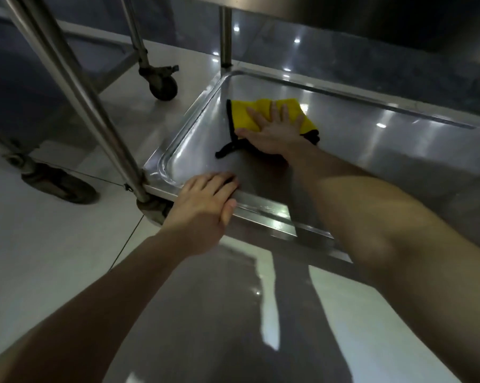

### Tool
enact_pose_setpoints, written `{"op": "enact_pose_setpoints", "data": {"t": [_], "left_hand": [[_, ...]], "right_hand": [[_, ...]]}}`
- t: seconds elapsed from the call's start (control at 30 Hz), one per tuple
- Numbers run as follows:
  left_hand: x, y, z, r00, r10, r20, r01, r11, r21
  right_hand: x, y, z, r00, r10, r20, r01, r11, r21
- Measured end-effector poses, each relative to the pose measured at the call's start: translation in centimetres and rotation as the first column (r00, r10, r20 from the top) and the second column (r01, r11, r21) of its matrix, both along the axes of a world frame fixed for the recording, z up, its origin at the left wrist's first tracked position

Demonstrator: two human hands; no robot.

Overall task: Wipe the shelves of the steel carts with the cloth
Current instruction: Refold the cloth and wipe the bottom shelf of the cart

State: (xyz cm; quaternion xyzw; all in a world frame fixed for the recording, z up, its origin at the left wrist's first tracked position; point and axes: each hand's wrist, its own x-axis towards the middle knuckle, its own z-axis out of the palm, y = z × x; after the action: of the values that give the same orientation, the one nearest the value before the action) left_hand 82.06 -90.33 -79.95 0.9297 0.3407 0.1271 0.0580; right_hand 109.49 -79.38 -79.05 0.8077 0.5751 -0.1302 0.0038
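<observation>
A yellow cloth [244,114] with a black edge lies on the bottom shelf [371,150] of a steel cart, near its far left corner. My right hand [274,131] lies flat on the cloth with fingers spread, pressing it onto the shelf. My left hand [205,200] rests on the shelf's near rim [263,210] by the front left corner, fingers over the edge into the tray and thumb against the rim's outer side.
The cart's front left post [76,87] rises steeply at the left, and another post [225,34] stands at the far corner. An upper shelf [343,12] hangs overhead. A second cart's castor wheels [161,84] stand on the glossy floor to the left.
</observation>
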Motion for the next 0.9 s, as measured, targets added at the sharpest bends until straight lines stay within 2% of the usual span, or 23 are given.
{"op": "enact_pose_setpoints", "data": {"t": [0.1, 0.23, 0.4, 0.47, 0.53, 0.67, 0.9], "left_hand": [[0.1, -0.3, 0.1, 0.999, 0.032, -0.003, -0.032, 0.999, 0.003], [0.3, -0.5, 0.0, 0.999, 0.047, -0.02, -0.047, 0.999, 0.004], [0.2, -0.1, -0.5, 1.0, 0.023, 0.004, -0.023, 1.0, -0.006], [0.4, -0.1, -0.8, 1.0, 0.014, 0.01, -0.013, 1.0, -0.017], [0.5, 0.2, -0.8, 1.0, 0.006, 0.015, -0.005, 0.999, -0.039], [0.3, 0.5, -0.3, 1.0, -0.017, -0.015, 0.015, 0.996, -0.093], [0.6, 0.9, 0.9, 0.998, 0.034, -0.046, -0.04, 0.989, -0.142]], "right_hand": [[-1.5, -2.6, 0.4, 0.995, 0.102, 0.011, -0.102, 0.995, 0.001], [-1.3, -11.5, 0.5, 0.989, 0.149, -0.002, -0.149, 0.989, -0.006], [0.3, -25.2, 0.6, 0.999, -0.011, -0.036, 0.01, 1.0, -0.018], [0.2, -28.7, 0.7, 0.997, -0.076, 0.02, 0.077, 0.997, -0.021], [-0.7, -29.5, 0.9, 0.99, -0.108, 0.087, 0.113, 0.992, -0.061], [-3.6, -27.1, 1.5, 0.984, -0.134, 0.114, 0.151, 0.976, -0.156], [-7.3, -24.0, 0.5, 0.991, -0.053, 0.122, 0.06, 0.997, -0.052]]}}
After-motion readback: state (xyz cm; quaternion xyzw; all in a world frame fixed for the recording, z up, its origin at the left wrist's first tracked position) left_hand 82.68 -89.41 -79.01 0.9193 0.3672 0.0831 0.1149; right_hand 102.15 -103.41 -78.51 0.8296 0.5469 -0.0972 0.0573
